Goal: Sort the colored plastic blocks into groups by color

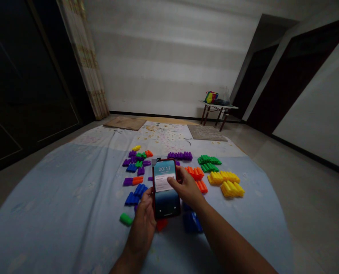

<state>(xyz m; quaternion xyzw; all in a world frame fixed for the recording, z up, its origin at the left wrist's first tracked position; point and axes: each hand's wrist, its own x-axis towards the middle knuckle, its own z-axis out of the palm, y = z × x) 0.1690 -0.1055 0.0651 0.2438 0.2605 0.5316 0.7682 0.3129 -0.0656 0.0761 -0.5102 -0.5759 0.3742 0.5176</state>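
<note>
A phone [166, 201] with a lit lock screen reading 20:17 is upright in front of me, above the cloth. My left hand [146, 213] is closed round its lower left side. At its right edge, my right hand [188, 186] grips the phone, with the thumb over the screen. Yellow pieces [232, 189], green pieces [209, 160] and orange pieces [196, 173] lie in bundles to the right. Purple pieces [180, 156] form a row behind the phone. Blue pieces [133, 198] and a single green piece [126, 219] lie left of it. The phone and hands hide some pieces.
A light blue flowered cloth [58, 198] spreads under everything. Two flat boards, a brown one [125, 123] and a grey one [207, 133], lie at its far edge. Beyond them stands a small table [230, 107] with a colourful bag [211, 97] by the wall.
</note>
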